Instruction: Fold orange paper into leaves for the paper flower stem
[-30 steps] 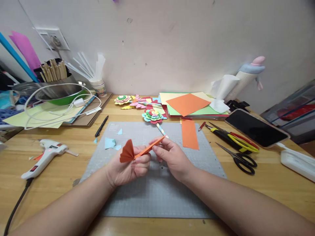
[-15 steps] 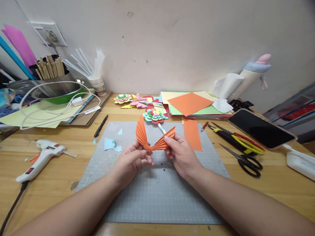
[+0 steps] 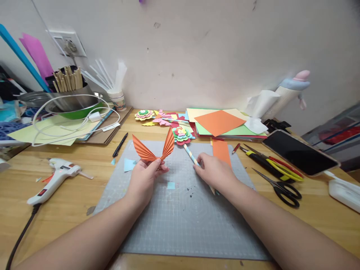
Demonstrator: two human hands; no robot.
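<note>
My left hand [image 3: 146, 176] is closed, pinching the middle of a pleated orange paper [image 3: 153, 147] above the cutting mat [image 3: 174, 232]. Its two fanned halves spread upward in a V. My right hand [image 3: 213, 170] has its fingers closed round the blue, white and yellow striped stem of a paper flower [image 3: 181, 135]. Layered red, green and blue petals form the flower's head, which lies at the mat's far edge. Part of the stem is hidden under my palm. A small light-blue paper scrap [image 3: 171, 185] lies on the mat between my hands.
Left stand a glue gun [image 3: 57, 176] and a black pen [image 3: 120, 144]. Scissors [image 3: 281, 187], pliers [image 3: 274, 165] and a phone [image 3: 300, 152] lie right. Behind the mat are coloured paper sheets [image 3: 221, 122] and another paper flower [image 3: 144, 115]. An orange strip [image 3: 221, 150] lies at the mat's far right.
My right hand has let go of the pleated orange paper and taken hold of the flower's stem. My left hand has moved left with the orange paper, whose halves now stand up.
</note>
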